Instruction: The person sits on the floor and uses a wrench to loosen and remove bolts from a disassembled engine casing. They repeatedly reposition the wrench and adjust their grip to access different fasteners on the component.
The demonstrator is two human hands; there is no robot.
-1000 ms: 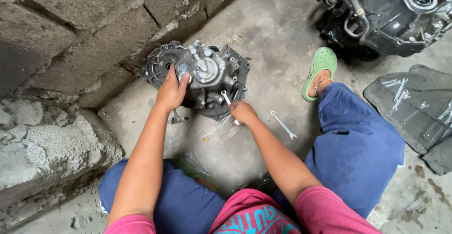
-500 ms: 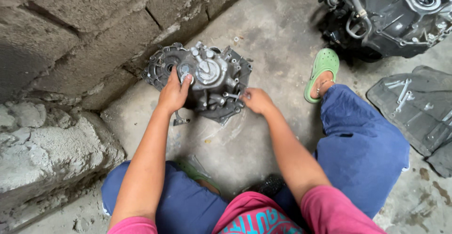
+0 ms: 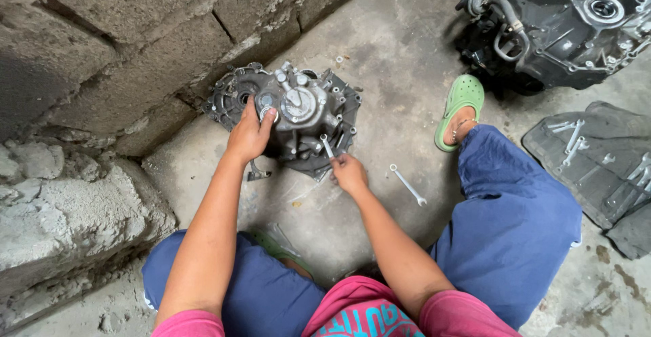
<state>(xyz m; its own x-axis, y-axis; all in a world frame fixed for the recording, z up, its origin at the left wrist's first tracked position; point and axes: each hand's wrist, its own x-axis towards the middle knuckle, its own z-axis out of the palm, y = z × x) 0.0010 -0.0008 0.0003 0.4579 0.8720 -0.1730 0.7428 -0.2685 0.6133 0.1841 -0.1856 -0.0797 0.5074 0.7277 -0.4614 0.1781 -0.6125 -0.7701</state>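
I am looking down past my own knees in blue trousers (image 3: 515, 228) to the concrete floor (image 3: 380, 59), where both hands are working on the grey gearbox casing (image 3: 291, 116) that is lying flat beside the block wall (image 3: 102, 52).

My right hand (image 3: 349, 172) is clenching around the lower end of a small wrench (image 3: 327, 146), whose upper end is now sitting on a fastener at the casing's near edge. Half a second ago that hand was hovering further right, off the casing's side, so it has come in and set the tool down onto the part; I am reading this as a bolt being engaged.

My left hand (image 3: 249, 133) is still pressing flat on the casing's top, fingers spread over a round boss, gripping nothing, only steadying.

A second, longer spanner (image 3: 407, 185) is lying loose on the floor just beside the right hand. Further out, my foot in a green clog (image 3: 461, 103) is resting near a black engine block (image 3: 563, 18), with a dark mat of tools (image 3: 597, 164) to the right.
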